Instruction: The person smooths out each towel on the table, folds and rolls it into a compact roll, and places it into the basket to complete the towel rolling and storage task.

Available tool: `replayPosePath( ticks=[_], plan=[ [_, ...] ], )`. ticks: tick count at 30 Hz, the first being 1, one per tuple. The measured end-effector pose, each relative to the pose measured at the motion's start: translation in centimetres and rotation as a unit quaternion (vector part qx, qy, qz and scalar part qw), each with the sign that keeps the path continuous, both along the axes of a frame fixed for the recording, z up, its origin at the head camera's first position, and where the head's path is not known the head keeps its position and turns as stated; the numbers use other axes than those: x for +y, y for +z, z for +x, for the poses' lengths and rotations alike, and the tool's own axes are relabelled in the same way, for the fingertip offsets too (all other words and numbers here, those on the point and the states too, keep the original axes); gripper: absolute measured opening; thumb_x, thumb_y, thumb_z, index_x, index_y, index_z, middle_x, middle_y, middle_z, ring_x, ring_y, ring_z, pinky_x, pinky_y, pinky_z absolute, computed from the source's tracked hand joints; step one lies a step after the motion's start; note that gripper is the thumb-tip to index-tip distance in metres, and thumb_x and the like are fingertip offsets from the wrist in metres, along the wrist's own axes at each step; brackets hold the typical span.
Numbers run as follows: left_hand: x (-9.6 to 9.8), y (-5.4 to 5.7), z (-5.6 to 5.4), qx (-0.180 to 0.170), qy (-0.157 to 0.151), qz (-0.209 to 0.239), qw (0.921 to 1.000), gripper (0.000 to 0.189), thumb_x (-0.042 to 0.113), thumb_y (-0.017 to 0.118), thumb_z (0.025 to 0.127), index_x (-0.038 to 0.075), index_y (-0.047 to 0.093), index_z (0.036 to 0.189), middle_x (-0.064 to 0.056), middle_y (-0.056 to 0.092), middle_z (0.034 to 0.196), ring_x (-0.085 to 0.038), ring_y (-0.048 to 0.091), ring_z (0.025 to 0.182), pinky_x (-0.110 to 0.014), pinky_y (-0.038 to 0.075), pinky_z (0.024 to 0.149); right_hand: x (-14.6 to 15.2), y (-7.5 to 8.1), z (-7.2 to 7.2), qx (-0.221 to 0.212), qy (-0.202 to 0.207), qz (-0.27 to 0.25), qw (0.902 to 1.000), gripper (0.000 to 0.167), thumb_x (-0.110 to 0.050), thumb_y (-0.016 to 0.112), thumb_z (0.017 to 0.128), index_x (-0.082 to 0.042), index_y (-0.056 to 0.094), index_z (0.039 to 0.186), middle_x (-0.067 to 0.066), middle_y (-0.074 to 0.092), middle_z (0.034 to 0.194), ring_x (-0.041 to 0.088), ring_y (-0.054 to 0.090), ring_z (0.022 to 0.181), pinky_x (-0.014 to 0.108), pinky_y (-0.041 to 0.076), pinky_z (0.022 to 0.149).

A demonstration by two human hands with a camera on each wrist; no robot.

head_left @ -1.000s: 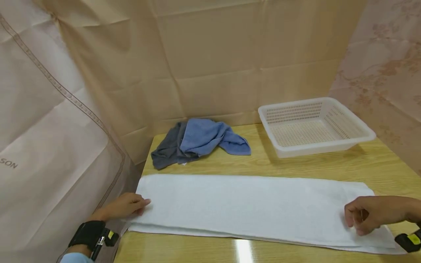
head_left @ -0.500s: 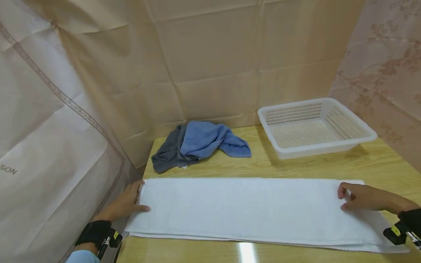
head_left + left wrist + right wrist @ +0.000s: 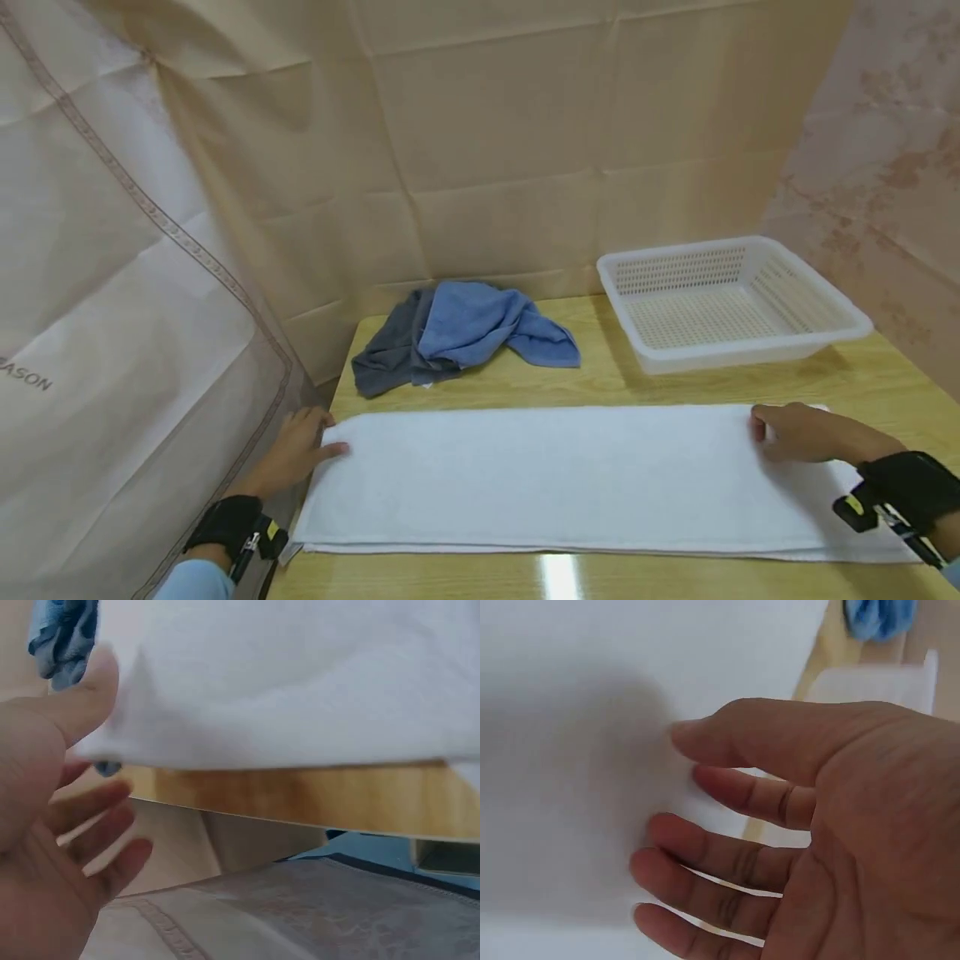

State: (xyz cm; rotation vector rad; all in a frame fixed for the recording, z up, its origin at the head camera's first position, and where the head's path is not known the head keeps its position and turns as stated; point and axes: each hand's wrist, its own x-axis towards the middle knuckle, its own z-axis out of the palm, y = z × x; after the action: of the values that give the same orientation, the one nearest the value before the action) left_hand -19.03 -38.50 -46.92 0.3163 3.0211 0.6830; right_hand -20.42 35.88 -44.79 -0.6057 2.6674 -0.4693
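Observation:
A white towel, folded into a long strip, lies across the front of the table. At its far left corner is my left hand. In the left wrist view the thumb lies on top of the towel, the index finger goes partly hidden beneath the corner, and the other fingers spread loosely below the edge. My right hand is over the towel's right part, close to its far edge. In the right wrist view its fingers are loosely bent with their tips at the white surface, and nothing sits between them and the thumb.
Behind the towel lies a crumpled blue cloth with a dark grey cloth. A white perforated plastic basket stands at the back right of the wooden table. Fabric sheets hang around the back and sides.
My left hand has moved up to the towel's far left corner. The right hand has shifted away from me and leftward to near the far edge. The towel's front layers lie more evenly.

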Motion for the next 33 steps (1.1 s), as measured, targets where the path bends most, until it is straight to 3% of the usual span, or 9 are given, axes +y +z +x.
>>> replayPosePath(
  ticks=[3, 6, 10, 13, 15, 21, 26, 29, 33],
  plan=[
    [0.3, 1.0, -0.4, -0.008, -0.003, 0.017, 0.9998, 0.056, 0.026, 0.076, 0.096, -0.007, 0.048, 0.131, -0.016, 0.062, 0.104, -0.027, 0.059, 0.093, -0.042, 0.050, 0.076, -4.8, 1.2, -0.3, -0.008, 0.021, -0.007, 0.9997, 0.016, -0.011, 0.072, 0.087, -0.014, 0.059, 0.096, -0.005, 0.050, 0.073, 0.010, 0.045, 0.064, 0.028, 0.038, 0.057],
    [0.6, 1.6, -0.6, -0.023, -0.011, -0.004, 0.9997, 0.056, 0.028, 0.072, 0.099, -0.008, 0.050, 0.136, -0.014, 0.061, 0.104, -0.025, 0.058, 0.092, -0.039, 0.050, 0.075, -10.0, 1.8, -0.9, -0.015, 0.060, -0.028, 0.9977, 0.015, -0.014, 0.073, 0.089, -0.017, 0.062, 0.099, -0.007, 0.052, 0.074, 0.008, 0.046, 0.064, 0.027, 0.040, 0.056],
    [0.9, 1.8, -0.9, -0.029, -0.027, -0.029, 0.9988, 0.038, 0.029, 0.074, 0.097, -0.001, 0.063, 0.117, -0.011, 0.059, 0.104, -0.027, 0.054, 0.097, -0.041, 0.048, 0.079, -16.4, 2.6, -2.1, -0.006, 0.118, -0.044, 0.9920, 0.013, -0.015, 0.072, 0.091, -0.018, 0.065, 0.101, -0.008, 0.055, 0.075, 0.007, 0.049, 0.065, 0.027, 0.042, 0.057],
    [0.8, 1.5, -0.9, -0.051, -0.023, 0.002, 0.9984, 0.038, 0.024, 0.077, 0.095, 0.001, 0.055, 0.115, -0.010, 0.057, 0.101, -0.026, 0.053, 0.093, -0.039, 0.046, 0.076, -20.3, 2.9, -2.9, 0.004, 0.153, -0.049, 0.9870, 0.012, -0.014, 0.071, 0.092, -0.017, 0.066, 0.102, -0.008, 0.057, 0.077, 0.008, 0.051, 0.067, 0.028, 0.043, 0.059],
    [0.8, 1.4, -0.9, -0.060, -0.018, 0.014, 0.9980, 0.044, 0.024, 0.077, 0.095, -0.002, 0.053, 0.121, -0.009, 0.057, 0.098, -0.024, 0.053, 0.089, -0.038, 0.046, 0.074, -22.4, 2.9, -3.3, 0.008, 0.166, -0.049, 0.9849, 0.011, -0.013, 0.071, 0.093, -0.016, 0.067, 0.103, -0.008, 0.058, 0.078, 0.008, 0.052, 0.069, 0.029, 0.044, 0.060],
    [1.3, 2.0, -0.7, -0.069, -0.036, -0.031, 0.9965, 0.047, 0.028, 0.073, 0.098, -0.010, 0.060, 0.123, -0.008, 0.058, 0.094, -0.021, 0.054, 0.084, -0.037, 0.047, 0.070, -27.0, 2.2, -3.8, 0.045, 0.191, -0.063, 0.9785, 0.011, -0.010, 0.071, 0.091, -0.015, 0.067, 0.100, -0.009, 0.058, 0.079, 0.008, 0.053, 0.072, 0.030, 0.046, 0.064],
    [3.9, 4.2, -0.9, -0.088, -0.068, 0.023, 0.9936, 0.040, 0.018, 0.069, 0.100, 0.005, 0.047, 0.132, -0.001, 0.049, 0.081, -0.016, 0.048, 0.067, -0.032, 0.040, 0.058, -29.9, 1.6, -3.3, 0.071, 0.200, -0.117, 0.9702, 0.007, -0.010, 0.071, 0.093, -0.013, 0.068, 0.099, -0.010, 0.060, 0.076, 0.006, 0.054, 0.069, 0.027, 0.047, 0.063],
    [6.7, 6.0, -1.5, -0.078, -0.135, 0.063, 0.9858, 0.038, 0.017, 0.066, 0.102, 0.018, 0.050, 0.137, -0.006, 0.061, 0.094, -0.017, 0.056, 0.076, -0.033, 0.045, 0.065, -31.3, 1.7, -2.5, 0.035, 0.186, -0.169, 0.9672, 0.007, -0.021, 0.070, 0.098, -0.015, 0.069, 0.102, -0.009, 0.065, 0.080, 0.005, 0.057, 0.070, 0.027, 0.049, 0.065],
    [10.5, 8.1, -2.4, -0.114, -0.192, 0.125, 0.9667, 0.026, 0.029, 0.065, 0.104, 0.027, 0.067, 0.129, -0.002, 0.067, 0.114, -0.017, 0.060, 0.081, -0.033, 0.052, 0.073, -33.3, 2.7, -1.2, -0.088, 0.131, -0.250, 0.9553, 0.029, -0.042, 0.066, 0.101, -0.017, 0.068, 0.117, -0.001, 0.071, 0.096, 0.017, 0.067, 0.081, 0.035, 0.056, 0.071]
  ],
)
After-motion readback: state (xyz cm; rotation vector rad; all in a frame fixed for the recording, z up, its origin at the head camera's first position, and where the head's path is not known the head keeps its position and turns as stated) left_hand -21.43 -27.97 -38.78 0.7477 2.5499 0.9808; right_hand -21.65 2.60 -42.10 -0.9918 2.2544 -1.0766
